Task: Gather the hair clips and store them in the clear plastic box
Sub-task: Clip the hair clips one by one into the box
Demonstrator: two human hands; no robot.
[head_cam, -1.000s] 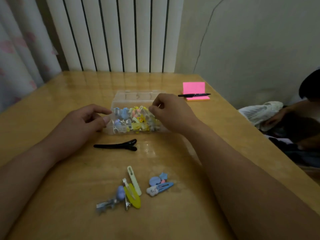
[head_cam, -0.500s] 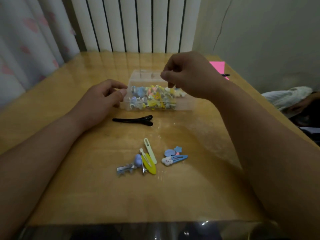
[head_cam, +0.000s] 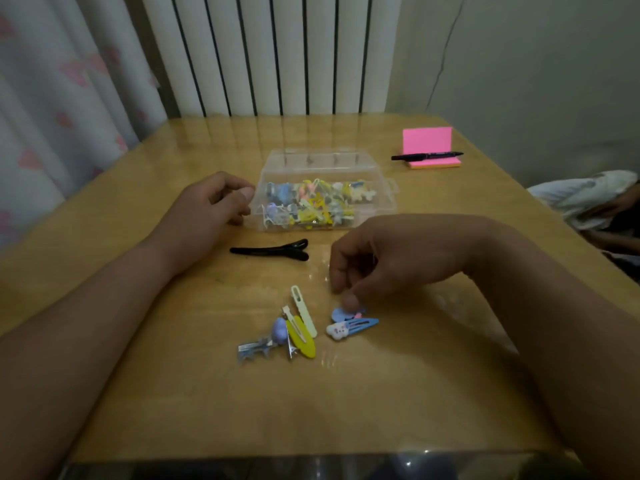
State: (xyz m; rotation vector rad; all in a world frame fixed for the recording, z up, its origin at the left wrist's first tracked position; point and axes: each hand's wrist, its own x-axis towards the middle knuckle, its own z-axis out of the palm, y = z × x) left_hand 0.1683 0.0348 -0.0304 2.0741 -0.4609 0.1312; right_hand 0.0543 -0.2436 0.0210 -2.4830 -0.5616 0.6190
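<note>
Hair clips (head_cam: pixel 301 341) lie in a loose heap just left of the right hand (head_cam: pixel 388 261). Its curled fingers hang down, thumb tip touching a round blue clip (head_cam: pixel 339 314); whether it pinches that clip I cannot tell. Beyond this hand stands the clear plastic box (head_cam: pixel 384 202), lid up, holding many clips. The left hand (head_cam: pixel 207 216), loosely curled and gripping nothing, rests its thumb against the box's left end.

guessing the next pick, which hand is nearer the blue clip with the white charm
Right. The right hand is just behind the blue clip; the left hand sits farther back, at the clear box's left end.
</note>
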